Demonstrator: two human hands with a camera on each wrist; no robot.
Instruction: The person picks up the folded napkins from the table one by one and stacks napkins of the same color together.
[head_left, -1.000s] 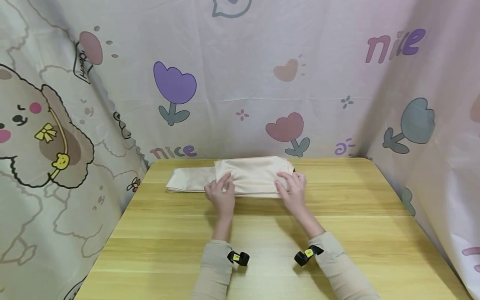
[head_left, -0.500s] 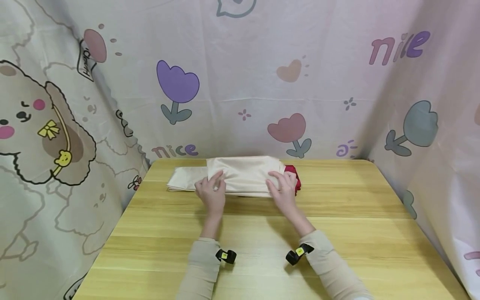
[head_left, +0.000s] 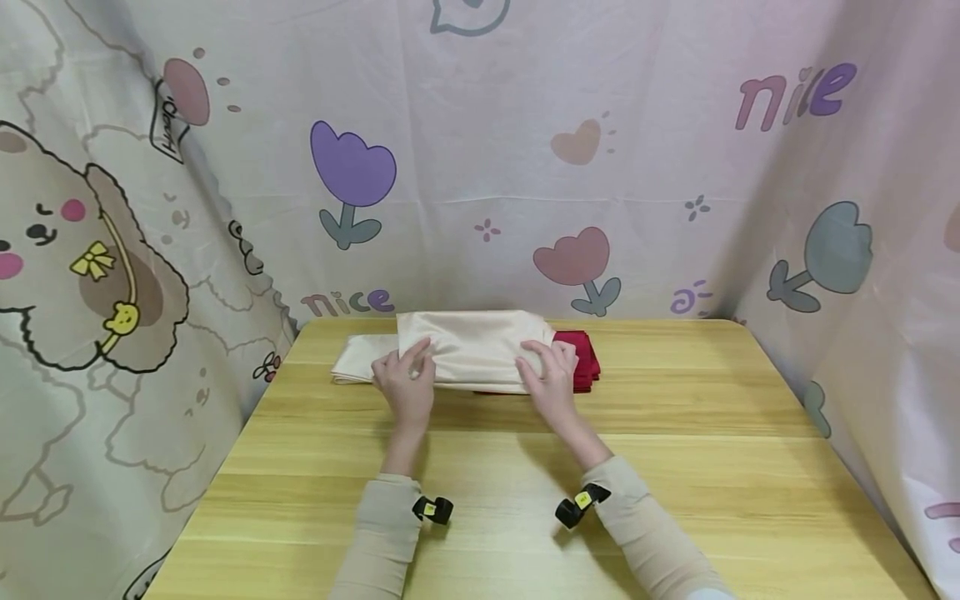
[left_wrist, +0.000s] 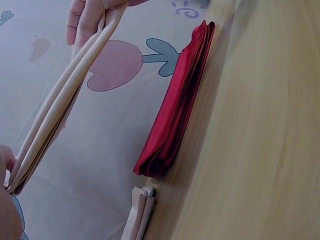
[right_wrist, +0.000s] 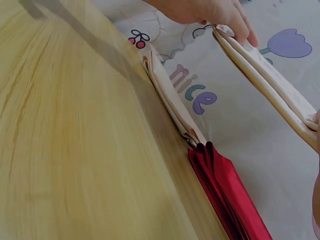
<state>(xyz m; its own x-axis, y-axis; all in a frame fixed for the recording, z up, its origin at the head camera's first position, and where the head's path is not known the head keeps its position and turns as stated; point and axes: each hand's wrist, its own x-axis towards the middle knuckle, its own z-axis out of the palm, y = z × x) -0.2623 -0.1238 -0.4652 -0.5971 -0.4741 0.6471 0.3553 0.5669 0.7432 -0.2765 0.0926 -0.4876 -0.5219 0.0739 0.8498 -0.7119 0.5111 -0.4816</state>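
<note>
Both hands grip a folded cream cloth [head_left: 476,348] by its two ends. The left hand [head_left: 405,387] pinches its left end and the right hand [head_left: 551,383] its right end. In the wrist views this cloth [left_wrist: 70,95] is held up off the table, its layers seen edge-on. Below it lies a folded red cloth [head_left: 585,362], partly hidden by the held one in the head view. Another folded cream cloth [head_left: 358,358] lies at the left; the right wrist view shows its end beside the red cloth [right_wrist: 227,187].
The wooden table [head_left: 480,500] reaches to a printed curtain [head_left: 472,167] right behind the cloths. More printed curtain [head_left: 97,417] hangs along the left side, and also on the right. A small black camera is strapped to each sleeve.
Both hands have moved left, carrying the held cream cloth with them. More of the red cloth now shows at the right, and less of the lying cream cloth at the left.
</note>
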